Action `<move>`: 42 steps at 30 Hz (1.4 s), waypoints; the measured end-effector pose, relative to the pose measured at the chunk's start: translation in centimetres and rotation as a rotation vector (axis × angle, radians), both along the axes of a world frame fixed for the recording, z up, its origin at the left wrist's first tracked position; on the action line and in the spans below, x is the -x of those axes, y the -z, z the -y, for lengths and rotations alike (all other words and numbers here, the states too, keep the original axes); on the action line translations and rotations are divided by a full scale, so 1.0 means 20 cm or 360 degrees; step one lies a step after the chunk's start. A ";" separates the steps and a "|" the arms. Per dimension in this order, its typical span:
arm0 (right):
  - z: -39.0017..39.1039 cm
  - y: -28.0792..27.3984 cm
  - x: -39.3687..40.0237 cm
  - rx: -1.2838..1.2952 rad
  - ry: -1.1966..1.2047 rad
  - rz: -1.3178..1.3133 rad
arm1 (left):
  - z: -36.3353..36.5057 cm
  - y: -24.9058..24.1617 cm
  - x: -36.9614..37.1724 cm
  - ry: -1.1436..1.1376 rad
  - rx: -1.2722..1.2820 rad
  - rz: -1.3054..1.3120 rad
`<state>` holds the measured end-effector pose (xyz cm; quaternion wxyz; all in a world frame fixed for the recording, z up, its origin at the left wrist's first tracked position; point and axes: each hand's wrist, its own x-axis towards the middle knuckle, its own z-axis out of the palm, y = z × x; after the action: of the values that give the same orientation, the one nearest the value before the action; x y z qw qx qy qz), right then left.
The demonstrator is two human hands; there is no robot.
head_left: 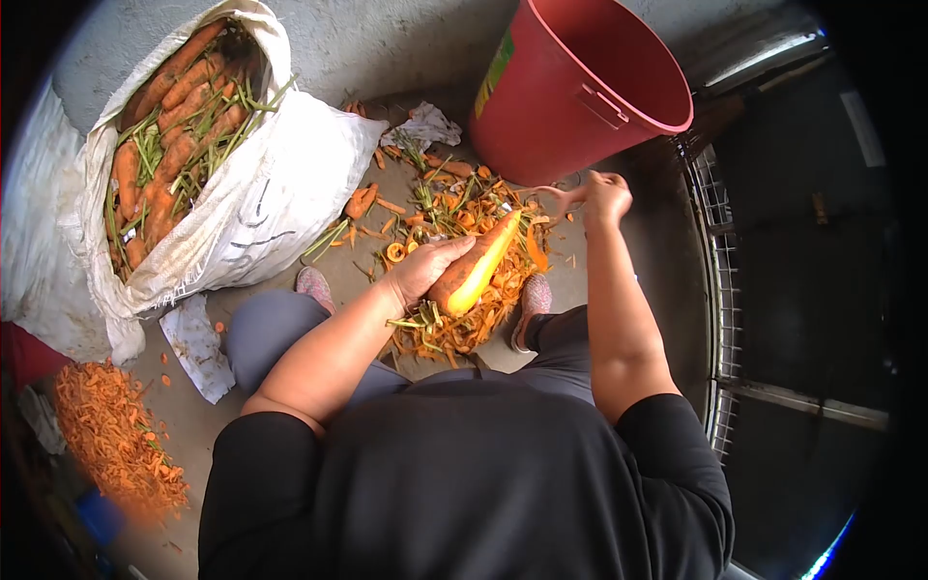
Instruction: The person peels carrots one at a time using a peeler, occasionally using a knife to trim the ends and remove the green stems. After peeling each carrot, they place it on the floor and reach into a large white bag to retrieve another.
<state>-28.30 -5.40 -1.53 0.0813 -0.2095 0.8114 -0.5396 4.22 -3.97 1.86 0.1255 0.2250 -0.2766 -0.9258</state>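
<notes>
A large carrot [468, 277] lies in my left hand [425, 269], its thick end toward me and its tip pointing up and right. One side is peeled bright yellow-orange; the other still has dark, dirty skin. My right hand [606, 200] is closed around the handle of a peeler [556, 198], whose head is near the carrot's tip. Beneath the carrot, a heap of orange peelings [454, 333] with green stalks covers the floor between my feet.
An open white sack [290, 184] of unpeeled carrots [179, 126] leans at the upper left. A red bucket [556, 106] stands beyond my right hand. More peelings [111, 425] lie at the lower left. A metal grid [720, 280] runs along the right.
</notes>
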 end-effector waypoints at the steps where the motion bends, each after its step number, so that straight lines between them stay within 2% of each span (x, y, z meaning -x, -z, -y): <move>1: -0.02 -0.07 -0.03 0.0143 0.0048 0.0087 | 0.02 0.00 -0.01 0.0013 -0.0112 -0.0027; 3: -0.05 -0.24 -0.17 0.0380 -0.0121 0.0181 | 0.04 0.01 0.00 0.0046 -0.0376 -0.0081; 5: -0.09 -0.42 -0.47 0.0519 -0.0414 0.0362 | 0.05 0.01 0.00 0.0038 -0.0234 -0.0130; 8: -0.22 -0.45 -0.85 0.0357 -0.0868 0.0239 | 0.04 0.07 0.05 -0.0081 -0.0024 -0.0060; 9: -0.25 -0.45 -0.90 0.0314 -0.1036 0.0252 | 0.03 0.06 0.05 0.0033 -0.0379 -0.0294; 10: -0.24 -0.48 -0.90 0.0151 -0.1024 0.0016 | 0.04 0.05 0.05 0.0039 -0.0149 -0.0229; 12: -0.14 -0.41 -0.78 0.0183 -0.0774 0.0285 | 0.02 0.03 0.01 0.0071 0.0277 -0.0071; 13: -0.09 -0.32 -0.66 0.0229 -0.0653 0.0373 | 0.01 0.06 0.03 0.0106 -0.0123 -0.0182; 15: 0.00 -0.14 -0.35 0.0198 -0.0313 0.0227 | 0.00 0.06 0.04 0.0095 -0.0279 -0.0167; 17: -0.05 -0.04 -0.08 -0.0112 -0.0022 -0.0142 | 0.00 -0.05 0.02 0.0022 -0.0194 -0.0147; 19: -0.08 -0.14 -0.10 0.0227 0.0131 0.0075 | 0.03 -0.06 0.01 0.0034 -0.0144 -0.0124; 20: -0.10 -0.18 -0.15 0.0336 0.0024 0.0061 | 0.05 -0.02 0.00 0.0080 -0.0149 -0.0116; 21: -0.12 -0.29 -0.30 0.0577 -0.0137 0.0243 | 0.06 0.03 0.00 0.0131 -0.0156 -0.0108; 22: -0.13 -0.34 -0.41 0.0583 -0.0245 0.0360 | 0.07 0.07 0.01 0.0190 -0.0265 -0.0169; 25: -0.26 -0.43 -0.80 0.0420 -0.0782 0.0221 | 0.06 0.13 0.06 0.0030 -0.0434 -0.0208; 26: -0.29 -0.45 -0.87 0.0342 -0.1023 0.0471 | 0.05 0.12 0.07 0.0067 -0.0438 -0.0233; 27: -0.28 -0.43 -0.88 0.0294 -0.1084 0.0342 | 0.03 0.09 0.07 0.0070 -0.0572 -0.0235; 29: -0.19 -0.37 -0.77 0.0183 -0.0847 0.0213 | 0.03 0.04 0.03 0.0203 -0.0129 -0.0110; 30: -0.11 -0.29 -0.61 0.0245 -0.0667 0.0428 | 0.02 0.04 0.02 0.0208 -0.0116 -0.0200; 31: -0.07 -0.21 -0.42 0.0313 -0.0476 0.0631 | 0.03 0.08 0.02 0.0312 -0.0392 -0.0327; 33: -0.05 -0.10 -0.16 0.0051 -0.0108 -0.0005 | 0.01 0.04 0.00 0.0318 -0.0320 -0.0161; 35: -0.08 -0.13 -0.11 0.0426 0.0043 0.0307 | 0.04 0.05 -0.01 0.0352 -0.0444 -0.0225; 36: -0.10 -0.26 -0.21 0.0580 -0.0025 0.0443 | 0.04 0.06 -0.01 0.0362 -0.0520 -0.0262; 38: -0.13 -0.33 -0.38 0.0652 -0.0267 0.0550 | 0.05 0.07 0.00 0.0392 -0.0478 -0.0347; 41: -0.15 -0.30 -0.49 0.0728 -0.0549 0.0790 | 0.05 0.05 0.00 0.0445 -0.0581 -0.0434; 42: -0.12 -0.25 -0.43 0.0623 -0.0414 0.0798 | 0.05 0.08 0.00 0.0472 -0.0596 -0.0481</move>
<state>-19.75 -2.96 3.41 0.3045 -0.1837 0.6137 -0.7049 4.17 -5.01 0.29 -0.0154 0.0608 -0.1086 -0.9921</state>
